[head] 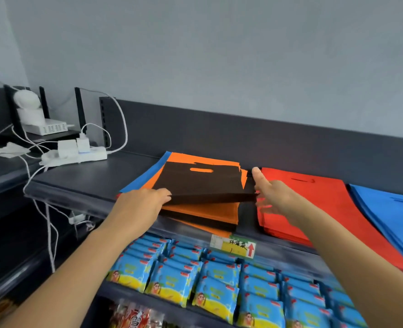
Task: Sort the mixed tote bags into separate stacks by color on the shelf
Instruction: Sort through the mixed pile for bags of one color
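two hands flank the black bag [203, 183]: left hand [146, 202] grips it, right hand [274, 197] spread open.

The single head view looks forward and down, close above the shelf [82, 183], facing the wall behind it.

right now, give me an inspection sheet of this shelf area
surface: dark grey shelf, bare at its left part
job's things: dark brown bag atop orange bags, a blue bag beneath; red stack, then blue stack, to the right
clutter: white devices at far left
hands: left hand grips the brown bag's front left corner; right hand at its right edge, grip unclear
cables: white cables run to a power strip at the shelf's left end
surroundings: grey wall; snack packs below; price label on the shelf edge
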A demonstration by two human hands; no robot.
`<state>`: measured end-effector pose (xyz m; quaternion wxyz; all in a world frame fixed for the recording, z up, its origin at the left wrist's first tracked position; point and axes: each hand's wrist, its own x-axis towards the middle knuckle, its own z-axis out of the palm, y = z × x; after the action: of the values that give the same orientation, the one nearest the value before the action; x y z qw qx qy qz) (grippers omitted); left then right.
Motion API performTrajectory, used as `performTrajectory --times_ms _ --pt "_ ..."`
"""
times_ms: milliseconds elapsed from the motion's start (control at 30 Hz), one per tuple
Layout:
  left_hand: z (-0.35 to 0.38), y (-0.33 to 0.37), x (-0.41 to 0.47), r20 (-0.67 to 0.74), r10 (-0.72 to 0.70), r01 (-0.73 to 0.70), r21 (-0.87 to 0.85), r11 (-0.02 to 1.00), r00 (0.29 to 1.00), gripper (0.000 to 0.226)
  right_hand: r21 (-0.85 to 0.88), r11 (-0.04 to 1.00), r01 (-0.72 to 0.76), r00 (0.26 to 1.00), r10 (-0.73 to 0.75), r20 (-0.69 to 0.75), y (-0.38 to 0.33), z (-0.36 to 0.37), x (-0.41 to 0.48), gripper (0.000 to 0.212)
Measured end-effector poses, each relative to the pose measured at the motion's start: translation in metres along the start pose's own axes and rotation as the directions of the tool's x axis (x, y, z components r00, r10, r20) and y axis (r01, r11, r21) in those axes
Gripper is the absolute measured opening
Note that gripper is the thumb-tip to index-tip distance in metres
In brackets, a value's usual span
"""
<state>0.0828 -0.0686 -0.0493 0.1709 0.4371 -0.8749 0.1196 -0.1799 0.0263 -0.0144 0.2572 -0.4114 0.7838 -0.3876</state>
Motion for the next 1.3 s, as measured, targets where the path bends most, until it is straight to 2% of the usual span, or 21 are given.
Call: performTrajectory --times_ms 67,167,233,300,400,533,667,867,1100,1233,1300 --pt "0.001 0.001 -0.002 -0.012 0.051 -0.051 -0.035 0.998 0.999 0.029 0.114 0.981 -0.156 0.987 0.148 0.069 -0.001 -0.004 -0.002 0.058" --pt "0.002 0.005 -0.004 -0.094 0.136 -0.148 -0.136 0.98 0.986 0.025 0.156 0.97 -0.188 0.976 0.167 0.136 0.001 -0.003 -0.011 0.043" --pt "-0.002 0.012 -0.005 -0.111 0.143 -0.163 -0.19 0.968 0.983 0.024 0.171 0.978 -0.124 0.992 0.121 0.028 0.006 0.0 -0.007 0.042" --pt "-0.002 0.019 -0.003 -0.098 0.146 -0.165 -0.224 0.96 0.984 0.026 0.11 0.994 -0.003 0.992 0.017 -0.122 0.012 -0.002 -0.006 0.041" --pt "0.0 0.035 0.004 -0.151 0.193 -0.227 -0.259 0.939 0.97 0.034 -0.029 0.99 0.141 0.942 -0.143 -0.305 0.023 -0.016 -0.013 0.04" --pt "0.004 0.073 0.018 -0.236 0.276 -0.338 -0.284 0.897 0.932 0.042 -0.064 0.981 0.183 0.881 -0.192 -0.433 0.044 -0.053 -0.032 0.036" --pt "0.004 0.127 0.032 -0.35 0.396 -0.491 -0.244 0.836 0.849 0.05 -0.023 0.986 0.167 0.842 -0.155 -0.517 0.079 -0.097 -0.05 0.031" --pt "0.007 0.23 0.042 -0.372 0.498 -0.6 -0.243 0.762 0.783 0.052 -0.004 0.995 0.096 0.789 -0.078 -0.609 0.149 -0.175 -0.086 0.027" --pt "-0.006 0.38 0.037 -0.336 0.581 -0.668 -0.289 0.685 0.741 0.053 0.04 0.997 0.065 0.743 -0.021 -0.669 0.247 -0.287 -0.124 0.027" --pt "-0.007 0.468 0.03 -0.33 0.596 -0.681 -0.335 0.651 0.732 0.065 0.033 0.998 0.047 0.706 -0.01 -0.708 0.299 -0.351 -0.147 0.027" --pt "-0.004 0.509 0.026 -0.337 0.612 -0.699 -0.347 0.626 0.715 0.056 0.025 0.999 0.047 0.684 -0.014 -0.73 0.324 -0.379 -0.156 0.026"
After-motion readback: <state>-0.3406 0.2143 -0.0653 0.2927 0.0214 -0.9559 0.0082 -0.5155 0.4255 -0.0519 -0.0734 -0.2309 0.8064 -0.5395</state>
